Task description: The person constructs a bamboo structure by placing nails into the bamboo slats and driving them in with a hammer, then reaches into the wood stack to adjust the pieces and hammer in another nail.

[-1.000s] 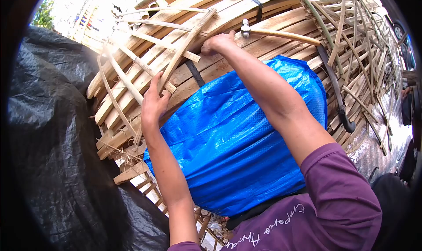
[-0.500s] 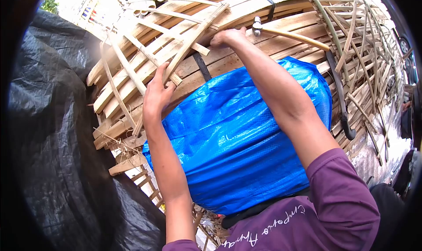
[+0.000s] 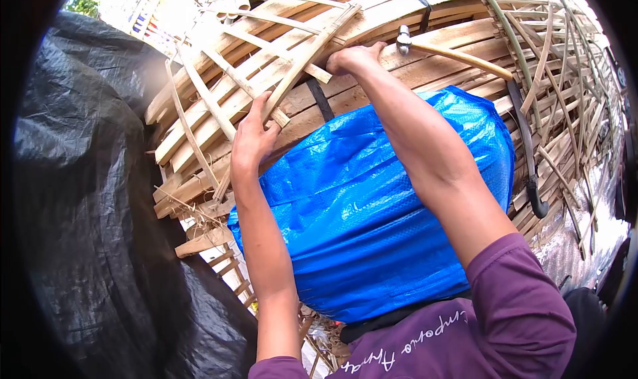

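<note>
My left hand [image 3: 252, 138] is at the lower end of a flat bamboo strip [image 3: 312, 61], with thumb and forefinger on either side of it. The strip slants up to the right across other strips and the stacked wooden slats. My right hand [image 3: 353, 60] is curled on the slats, just right of a crossing strip's end. Its fingertips are mostly hidden, and I cannot make out what they hold. Close to its right lies a hammer [image 3: 458, 57] with a metal head and wooden handle. Below both hands, a blue plastic sheet [image 3: 372, 213] covers my lap.
A sickle-like tool with a dark blade [image 3: 522, 130] and hooked black end lies on the right. Woven bamboo strips [image 3: 565, 80] fill the far right. A black tarp [image 3: 86, 180] hangs on the left. Dark binding [image 3: 320, 100] crosses the slats.
The whole scene has shifted slightly right in view. Both hands stay in nearly the same places on the strips and slats.
</note>
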`<state>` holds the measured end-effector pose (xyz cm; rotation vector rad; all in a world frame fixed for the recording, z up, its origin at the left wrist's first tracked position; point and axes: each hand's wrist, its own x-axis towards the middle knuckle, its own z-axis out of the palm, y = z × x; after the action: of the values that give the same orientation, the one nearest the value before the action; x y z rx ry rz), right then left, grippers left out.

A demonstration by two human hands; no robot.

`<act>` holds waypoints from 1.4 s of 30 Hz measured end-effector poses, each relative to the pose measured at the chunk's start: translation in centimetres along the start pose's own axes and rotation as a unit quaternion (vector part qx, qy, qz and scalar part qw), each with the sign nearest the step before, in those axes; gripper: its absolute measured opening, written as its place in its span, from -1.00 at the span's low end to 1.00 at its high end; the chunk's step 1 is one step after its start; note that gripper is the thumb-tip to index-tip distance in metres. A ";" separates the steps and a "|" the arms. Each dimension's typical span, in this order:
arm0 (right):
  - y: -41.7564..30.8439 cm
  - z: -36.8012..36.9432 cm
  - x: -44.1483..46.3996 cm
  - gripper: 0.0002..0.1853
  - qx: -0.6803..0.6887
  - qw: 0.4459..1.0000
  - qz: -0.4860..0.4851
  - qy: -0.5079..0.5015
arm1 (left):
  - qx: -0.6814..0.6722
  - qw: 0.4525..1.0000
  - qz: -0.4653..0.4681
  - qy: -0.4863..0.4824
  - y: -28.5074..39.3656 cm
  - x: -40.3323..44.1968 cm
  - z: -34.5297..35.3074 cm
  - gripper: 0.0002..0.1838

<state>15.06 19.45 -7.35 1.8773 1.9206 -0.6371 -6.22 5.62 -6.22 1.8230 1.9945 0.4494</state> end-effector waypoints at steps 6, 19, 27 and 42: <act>0.6 0.8 1.8 -0.40 0.031 0.999 -0.023 0.009 | 0.003 1.000 -0.005 -0.009 0.2 -0.1 -0.2 -0.25; 2.3 0.6 4.8 -0.45 -0.059 0.987 -0.141 -0.054 | -0.012 0.999 -0.017 -0.038 0.3 0.1 -0.5 -0.29; 0.4 0.3 1.8 -0.37 -0.058 0.995 -0.069 -0.049 | -0.008 0.999 -0.023 -0.036 0.3 -0.1 -0.4 -0.26; -0.3 0.1 -0.2 -0.38 -0.033 0.998 -0.055 0.005 | 0.022 1.000 -0.004 -0.020 0.2 -0.2 -0.3 -0.27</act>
<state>14.78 19.18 -7.29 1.7474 2.0368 -0.5912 -6.15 5.46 -5.88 1.8362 1.9992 0.3667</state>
